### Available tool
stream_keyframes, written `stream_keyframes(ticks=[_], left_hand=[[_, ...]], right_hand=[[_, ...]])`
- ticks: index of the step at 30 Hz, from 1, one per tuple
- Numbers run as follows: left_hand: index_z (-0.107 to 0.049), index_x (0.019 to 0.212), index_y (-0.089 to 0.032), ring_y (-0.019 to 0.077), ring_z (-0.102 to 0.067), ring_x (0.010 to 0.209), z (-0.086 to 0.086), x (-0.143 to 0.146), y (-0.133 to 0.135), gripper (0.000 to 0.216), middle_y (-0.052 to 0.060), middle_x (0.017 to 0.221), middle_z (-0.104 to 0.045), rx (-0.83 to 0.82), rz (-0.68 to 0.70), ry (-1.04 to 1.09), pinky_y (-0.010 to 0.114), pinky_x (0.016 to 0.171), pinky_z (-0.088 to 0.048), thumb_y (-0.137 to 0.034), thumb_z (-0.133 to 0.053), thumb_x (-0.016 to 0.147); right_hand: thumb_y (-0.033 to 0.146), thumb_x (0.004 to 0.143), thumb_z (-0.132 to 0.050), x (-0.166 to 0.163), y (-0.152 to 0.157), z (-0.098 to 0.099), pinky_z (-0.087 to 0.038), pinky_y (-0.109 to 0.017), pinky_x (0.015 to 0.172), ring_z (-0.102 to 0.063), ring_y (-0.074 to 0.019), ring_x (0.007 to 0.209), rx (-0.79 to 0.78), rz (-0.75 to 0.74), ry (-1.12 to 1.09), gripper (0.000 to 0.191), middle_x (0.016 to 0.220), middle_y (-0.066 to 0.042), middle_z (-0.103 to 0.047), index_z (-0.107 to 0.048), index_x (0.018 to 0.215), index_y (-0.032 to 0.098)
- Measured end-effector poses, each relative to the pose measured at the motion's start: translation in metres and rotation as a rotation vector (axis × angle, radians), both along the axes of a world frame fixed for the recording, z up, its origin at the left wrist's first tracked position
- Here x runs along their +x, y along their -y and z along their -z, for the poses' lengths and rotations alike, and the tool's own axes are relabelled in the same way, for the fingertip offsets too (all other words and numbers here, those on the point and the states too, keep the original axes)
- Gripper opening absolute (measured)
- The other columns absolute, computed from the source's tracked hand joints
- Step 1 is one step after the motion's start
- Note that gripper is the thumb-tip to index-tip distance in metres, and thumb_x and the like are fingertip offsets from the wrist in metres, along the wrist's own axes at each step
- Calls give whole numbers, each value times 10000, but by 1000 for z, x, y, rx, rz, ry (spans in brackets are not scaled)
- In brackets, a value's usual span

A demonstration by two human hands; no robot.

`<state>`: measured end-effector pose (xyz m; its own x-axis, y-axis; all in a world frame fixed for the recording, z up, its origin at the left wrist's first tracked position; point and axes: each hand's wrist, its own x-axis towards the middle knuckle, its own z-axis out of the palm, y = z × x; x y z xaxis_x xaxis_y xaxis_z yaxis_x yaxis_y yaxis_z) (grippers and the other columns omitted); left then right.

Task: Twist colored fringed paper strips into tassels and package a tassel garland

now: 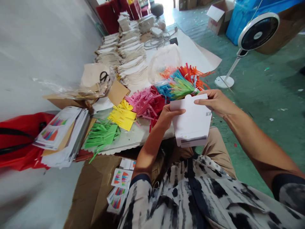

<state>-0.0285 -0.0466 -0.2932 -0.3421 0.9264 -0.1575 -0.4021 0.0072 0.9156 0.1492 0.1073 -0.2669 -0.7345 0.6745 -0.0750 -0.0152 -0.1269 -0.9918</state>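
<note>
A white paper sleeve, with a small notch at its top edge and fine print near the bottom, is held up over my lap. My left hand grips its left side, thumb across the front. At the upper right corner my right hand pinches it, thumb on the front and fingers behind. Just beyond lie fringed paper tassels: a light green bundle, blue strips, orange-red strips and a pink pile. Farther left are a yellow tassel and a green tassel.
Stacks of white packets fill the table's far side. Black scissors lie near the wall. Printed sleeves are piled at the table's left end; more lie in a cardboard box below. A fan stands at right.
</note>
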Motion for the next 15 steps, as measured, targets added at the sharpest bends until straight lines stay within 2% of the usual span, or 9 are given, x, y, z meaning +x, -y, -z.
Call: stream_keyframes(ticks=[5, 8, 10, 12, 13, 15], left_hand=[[-886, 982, -181, 231, -785, 805, 4, 6, -14, 503, 58, 940, -866, -2, 100, 7, 346, 805, -593, -409, -1063, 570], [-889, 983, -183, 244, -792, 827, 6, 6, -19, 500, 64, 949, -868, -12, 149, 0, 348, 810, -592, -405, -1061, 570], [-886, 999, -187, 248, -796, 839, 9, 7, -21, 505, 67, 969, -872, -18, 146, 11, 349, 813, -592, -410, -1057, 580], [-881, 1020, -189, 248, -799, 836, 11, 7, -24, 527, 72, 986, -876, -25, 121, 29, 349, 808, -593, -418, -1058, 580], [-880, 1023, -188, 247, -799, 826, 12, 8, -25, 536, 74, 983, -877, -30, 107, 38, 349, 799, -593, -422, -1060, 575], [-878, 998, -189, 245, -797, 798, 13, 11, -28, 535, 71, 949, -875, -32, 79, 49, 346, 770, -589, -427, -1068, 558]], right_hand=[[461, 508, -1100, 9, -1, 9, -610, -361, 563, -719, -214, 629, -127, 48, 9, 444, 809, -52, -829, -805, 760, 244], [517, 562, -1070, 15, 1, 13, -588, -369, 565, -704, -219, 652, -85, 87, 20, 456, 830, -46, -813, -796, 807, 248], [549, 660, -1025, 19, 4, 14, -610, -409, 641, -723, -249, 754, 109, 153, 35, 438, 937, -57, -816, -799, 912, 270], [551, 780, -954, 24, 10, 14, -639, -498, 859, -745, -310, 1001, 471, 273, 49, 414, 1159, -81, -805, -797, 1072, 304], [542, 836, -911, 26, 13, 14, -607, -552, 1004, -722, -341, 1149, 665, 332, 62, 396, 1271, -90, -778, -790, 1139, 318], [541, 915, -833, 29, 20, 14, -458, -639, 1210, -629, -386, 1349, 972, 392, 128, 352, 1379, -99, -722, -779, 1194, 333]])
